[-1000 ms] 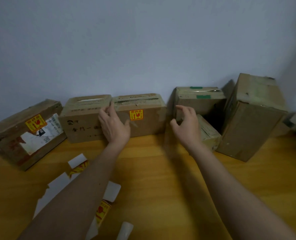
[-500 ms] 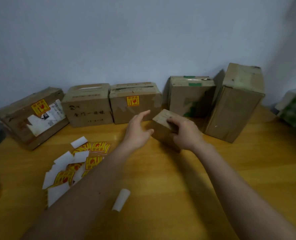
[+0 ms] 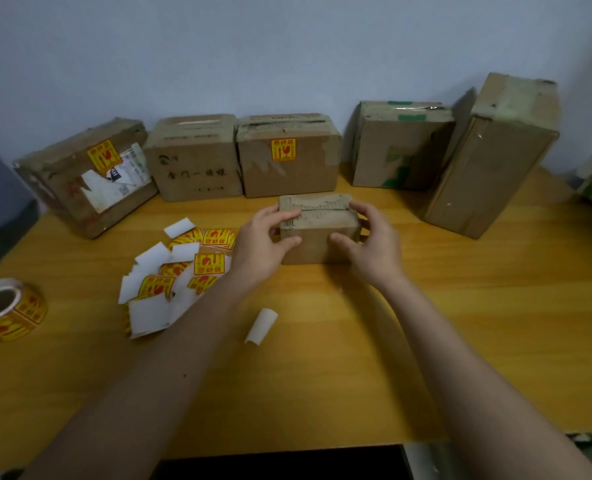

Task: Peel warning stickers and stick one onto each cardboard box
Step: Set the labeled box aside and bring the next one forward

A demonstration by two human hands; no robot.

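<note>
Small box held at both ends, ready for its sticker

The small cardboard box (image 3: 317, 230) sits on the table (image 3: 460, 306) in front of the back row; it looks light and stiff, best taken by its ends. The left hand (image 3: 265, 245) and right hand (image 3: 374, 245) curl narrowly round those ends, thumbs on its near face, loose warning stickers (image 3: 197, 268) lying just left.

Handwritten characters on box (image 3: 197, 168), seemingly illegible
</note>
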